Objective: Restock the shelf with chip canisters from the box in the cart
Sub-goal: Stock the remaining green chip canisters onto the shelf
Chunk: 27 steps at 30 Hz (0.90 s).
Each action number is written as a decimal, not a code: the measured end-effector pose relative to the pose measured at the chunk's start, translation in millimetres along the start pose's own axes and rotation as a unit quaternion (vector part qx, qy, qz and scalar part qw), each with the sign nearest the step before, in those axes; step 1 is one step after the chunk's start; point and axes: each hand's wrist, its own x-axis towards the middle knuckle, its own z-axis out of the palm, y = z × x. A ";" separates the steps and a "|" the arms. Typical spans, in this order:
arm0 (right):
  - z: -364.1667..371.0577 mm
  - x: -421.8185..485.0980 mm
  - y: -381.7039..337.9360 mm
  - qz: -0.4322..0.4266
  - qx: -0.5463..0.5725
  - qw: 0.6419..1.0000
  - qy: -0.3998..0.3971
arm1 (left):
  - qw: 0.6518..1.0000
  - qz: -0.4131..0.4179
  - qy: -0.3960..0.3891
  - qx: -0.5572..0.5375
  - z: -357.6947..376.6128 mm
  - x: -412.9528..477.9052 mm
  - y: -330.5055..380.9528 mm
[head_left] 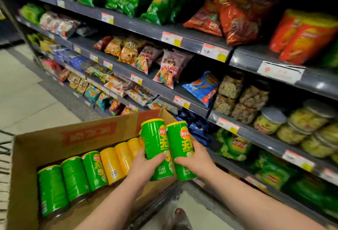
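The left hand curls fingers and thumb round one green canister. The right hand grips a second green canister the same way. Both stand nearly upright and touch side by side, just below centre at six o'clock, over the right end of the cardboard box. The open box fills eight o'clock. Inside it, lying on their sides, are three green canisters and then yellow canisters nearer the hands. The shelf runs from ten o'clock to four o'clock, holding snack bags and clear jars. Dark bars at nine o'clock may be the cart, though too little shows.
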 end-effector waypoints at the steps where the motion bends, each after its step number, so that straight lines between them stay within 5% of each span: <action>1: -6.7 -9.3 4.3 0.000 0.012 1.000 0.013 | 1.000 0.007 -0.015 0.000 7.0 -3.8 -0.2; 13: -87.9 -115.0 75.3 0.050 0.094 0.983 0.152 | 0.982 0.047 -0.162 0.084 107.1 -66.0 3.3; 27: -203.3 -339.1 243.1 0.153 0.165 0.913 0.341 | 0.914 0.079 -0.366 0.157 308.6 -254.0 -29.4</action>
